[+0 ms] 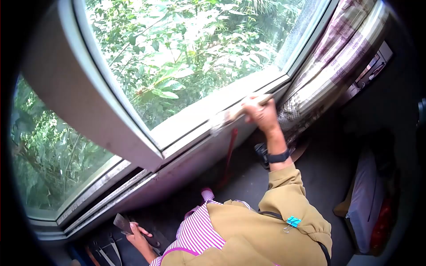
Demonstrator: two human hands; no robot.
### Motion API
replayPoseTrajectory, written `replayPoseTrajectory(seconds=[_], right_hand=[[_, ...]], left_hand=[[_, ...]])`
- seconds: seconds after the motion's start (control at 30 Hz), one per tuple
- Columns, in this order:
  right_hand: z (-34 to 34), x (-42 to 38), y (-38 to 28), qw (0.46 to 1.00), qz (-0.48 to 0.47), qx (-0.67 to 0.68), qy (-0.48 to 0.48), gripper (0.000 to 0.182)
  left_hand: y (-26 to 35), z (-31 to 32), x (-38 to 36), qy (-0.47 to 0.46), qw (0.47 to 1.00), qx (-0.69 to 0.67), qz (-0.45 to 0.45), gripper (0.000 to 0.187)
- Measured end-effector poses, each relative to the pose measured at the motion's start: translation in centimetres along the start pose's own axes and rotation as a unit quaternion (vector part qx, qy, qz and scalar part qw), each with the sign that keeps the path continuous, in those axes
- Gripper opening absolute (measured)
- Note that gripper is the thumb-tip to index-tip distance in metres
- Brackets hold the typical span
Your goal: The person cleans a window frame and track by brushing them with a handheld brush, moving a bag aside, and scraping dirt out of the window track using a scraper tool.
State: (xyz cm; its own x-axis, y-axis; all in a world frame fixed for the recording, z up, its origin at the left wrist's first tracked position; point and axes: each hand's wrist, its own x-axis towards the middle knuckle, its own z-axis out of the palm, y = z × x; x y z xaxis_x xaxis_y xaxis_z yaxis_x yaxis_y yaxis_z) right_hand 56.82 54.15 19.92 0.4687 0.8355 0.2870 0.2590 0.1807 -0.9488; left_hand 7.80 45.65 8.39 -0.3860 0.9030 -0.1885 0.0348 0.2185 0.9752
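Observation:
My right hand (pixel 262 113) is closed around the light-coloured handle of a brush (pixel 234 112). The brush lies along the lower window frame (pixel 191 139), its pale head blurred and close to or touching the sill track. Low on the left, my left hand (pixel 140 237) is wrapped round a scraper (pixel 121 223) with a flat grey blade pointing up and left. Part of the scraper's dark handle shows below the fingers. A dark watch-like band (pixel 278 157) sits on my right wrist.
A thick window post (pixel 97 102) divides the two panes, with leaves outside. Patterned curtains (pixel 315 84) hang at the right. A thin red rod (pixel 231 146) stands below the sill. Long metal tools (pixel 115 250) lie at the lower left. A pale bundle (pixel 366 204) lies right.

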Motion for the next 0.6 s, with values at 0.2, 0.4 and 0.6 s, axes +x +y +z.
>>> replayPoseTrajectory(seconds=[0.2,0.4,0.6], right_hand=[[-15.6,9.6,5.6,0.888,-0.114,-0.256,0.364,0.019],[-17.8,12.1,3.4,0.779,-0.212,-0.403,0.431,0.021],[-19.7,14.2,8.1,0.832,-0.055,-0.383,0.397,0.022]], left_hand=[[0.6,2.5,1.2,-0.019,0.999,0.029,-0.004,0.027],[0.9,3.9,1.5,-0.038,0.999,0.031,0.009,0.028],[1.6,4.7,1.5,-0.035,0.999,0.028,0.014,0.028]])
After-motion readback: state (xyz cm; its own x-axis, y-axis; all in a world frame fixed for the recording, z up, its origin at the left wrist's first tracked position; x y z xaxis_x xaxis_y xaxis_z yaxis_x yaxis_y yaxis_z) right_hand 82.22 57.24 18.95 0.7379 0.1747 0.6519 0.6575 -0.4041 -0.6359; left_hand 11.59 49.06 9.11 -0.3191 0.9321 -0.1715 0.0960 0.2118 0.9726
